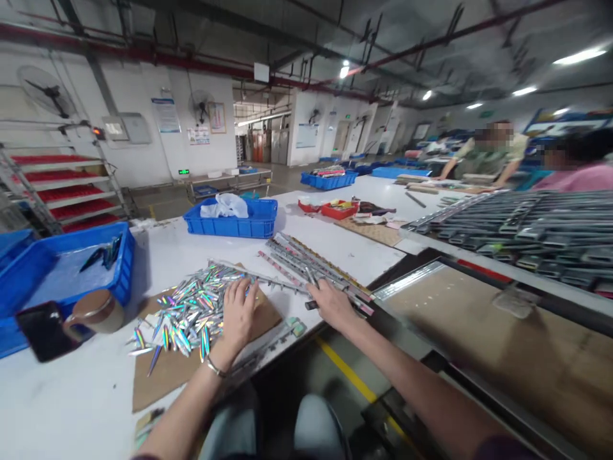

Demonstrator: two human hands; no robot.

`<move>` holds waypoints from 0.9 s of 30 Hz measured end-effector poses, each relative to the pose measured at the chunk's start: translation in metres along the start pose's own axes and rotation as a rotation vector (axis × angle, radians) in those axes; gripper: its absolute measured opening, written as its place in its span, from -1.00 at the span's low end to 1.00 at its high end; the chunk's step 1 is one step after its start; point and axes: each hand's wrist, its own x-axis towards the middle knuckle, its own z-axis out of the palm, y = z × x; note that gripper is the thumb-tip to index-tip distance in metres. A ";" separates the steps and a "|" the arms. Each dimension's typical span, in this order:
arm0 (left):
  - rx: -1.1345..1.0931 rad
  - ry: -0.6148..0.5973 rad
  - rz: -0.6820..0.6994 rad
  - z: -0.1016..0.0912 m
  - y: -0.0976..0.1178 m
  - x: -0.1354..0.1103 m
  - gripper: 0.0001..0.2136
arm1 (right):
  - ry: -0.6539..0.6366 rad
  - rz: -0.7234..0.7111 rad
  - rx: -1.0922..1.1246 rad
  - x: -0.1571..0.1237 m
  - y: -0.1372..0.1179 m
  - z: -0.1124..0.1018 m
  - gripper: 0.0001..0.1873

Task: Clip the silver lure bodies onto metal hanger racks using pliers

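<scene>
A heap of small, shiny, leaf-shaped metal pieces (191, 310), some with rainbow colours, lies on a brown cardboard sheet (158, 383). At the heap's right edge rests my left hand (239, 310), fingers a little apart and pointing forward; its fingertips are near a thin metal strip (282, 286). What lies under that palm is hidden. My right hand (330, 303) is closed around a small tool with a dark end (311, 305), its kind unclear. Beside it are several long, narrow metal strips (301, 255) laid side by side.
On the left stand a brown mug (100, 311), a dark phone (45, 332) and a blue crate (122, 268). Another blue crate (230, 227) holds white plastic. Stacked grey metal bars (527, 223) fill the right. Two people (493, 153) are beyond them.
</scene>
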 end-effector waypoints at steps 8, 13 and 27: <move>0.207 -0.557 -0.054 -0.057 0.005 -0.065 -0.71 | 0.324 -0.262 0.372 -0.067 -0.022 -0.003 -0.65; 0.278 -0.586 -0.235 -0.051 0.003 -0.103 -0.70 | 0.383 0.108 1.030 -0.131 -0.074 0.045 -0.71; 0.283 -0.526 -0.336 -0.054 -0.008 -0.095 -0.71 | -0.013 0.520 1.591 -0.236 -0.179 0.148 -0.43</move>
